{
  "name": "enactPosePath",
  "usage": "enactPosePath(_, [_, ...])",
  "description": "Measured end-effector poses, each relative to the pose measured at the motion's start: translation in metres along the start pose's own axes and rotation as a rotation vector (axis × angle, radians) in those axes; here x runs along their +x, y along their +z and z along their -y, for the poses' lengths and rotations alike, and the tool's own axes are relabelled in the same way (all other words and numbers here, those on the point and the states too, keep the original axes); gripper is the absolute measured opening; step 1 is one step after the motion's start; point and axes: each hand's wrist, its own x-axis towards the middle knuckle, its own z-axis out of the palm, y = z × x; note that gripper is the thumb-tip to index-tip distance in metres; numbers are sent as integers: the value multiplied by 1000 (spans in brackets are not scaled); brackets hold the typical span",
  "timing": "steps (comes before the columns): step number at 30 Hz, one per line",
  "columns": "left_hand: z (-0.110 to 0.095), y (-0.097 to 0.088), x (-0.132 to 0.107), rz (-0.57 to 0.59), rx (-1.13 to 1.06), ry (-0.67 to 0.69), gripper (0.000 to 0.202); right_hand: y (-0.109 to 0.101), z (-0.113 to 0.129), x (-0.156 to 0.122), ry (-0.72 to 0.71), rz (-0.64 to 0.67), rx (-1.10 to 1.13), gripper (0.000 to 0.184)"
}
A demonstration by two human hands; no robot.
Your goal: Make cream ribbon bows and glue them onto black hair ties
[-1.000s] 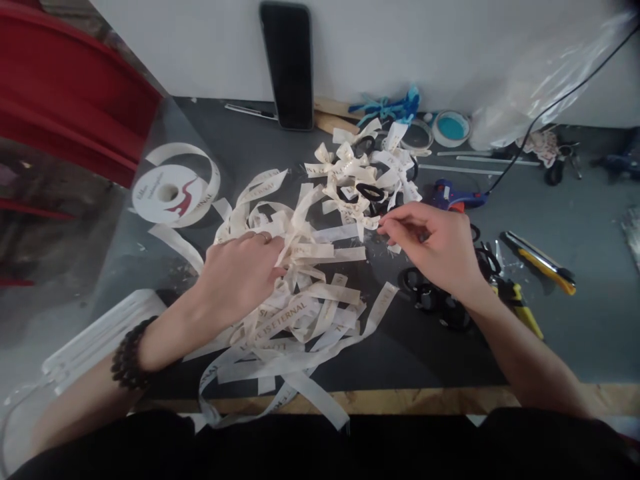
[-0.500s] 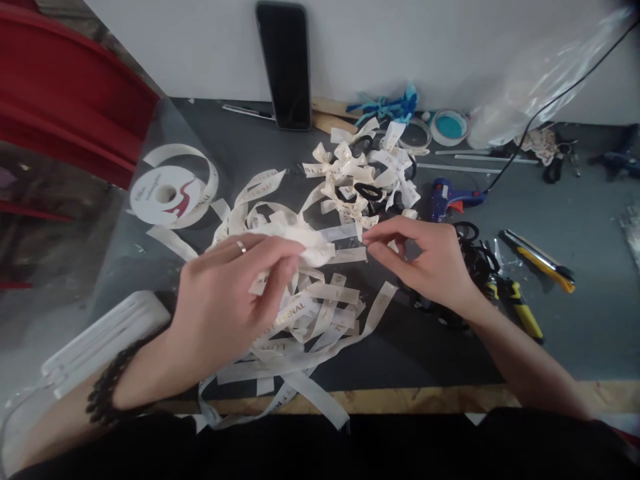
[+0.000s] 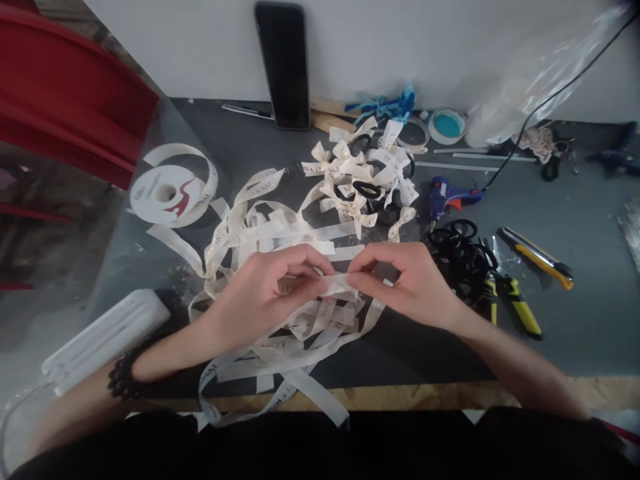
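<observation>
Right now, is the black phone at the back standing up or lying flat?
Standing up: the black phone leans against the white wall, bottom edge on the grey table.

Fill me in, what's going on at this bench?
A person pinches one cream ribbon strip between the left hand and right hand, just above a loose pile of cut ribbon on the grey table. Behind it lie ribbon bows. Black hair ties and a blue glue gun sit to the right, and a spool to the left. A phone leans on the wall.
</observation>
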Motion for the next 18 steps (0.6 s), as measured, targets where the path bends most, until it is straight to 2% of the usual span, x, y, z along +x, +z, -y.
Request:
enactPosePath(5, [1, -6, 3, -30, 27, -21, 16, -8, -2, 5, 106, 12, 1, 12])
enactPosePath(13, [10, -19, 10, -81, 176, -82, 19, -28, -11, 12, 165, 29, -78, 15])
enactPosePath(18, [14, -19, 14, -93, 176, -46, 20, -39, -10, 15, 191, 86, -177, 18])
